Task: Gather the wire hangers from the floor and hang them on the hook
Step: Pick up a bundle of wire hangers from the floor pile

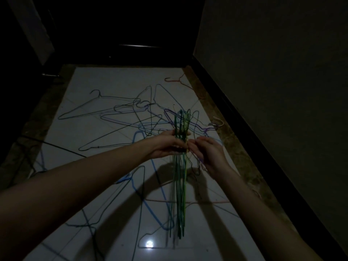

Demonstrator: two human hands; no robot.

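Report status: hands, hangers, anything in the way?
Left hand grips green hanger bundle. Right hand fingering its side, grasp unclear. Many loose hangers tangled on floor. Hook not visible.

A bunch of green wire hangers (180,166) hangs upright at the frame's centre, seen edge-on. More thin hangers (131,113), blue, purple and dark, lie tangled on the floor from 9 to 1 o'clock.

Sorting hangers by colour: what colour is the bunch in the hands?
Green hangers, gripped by the left hand; head view.
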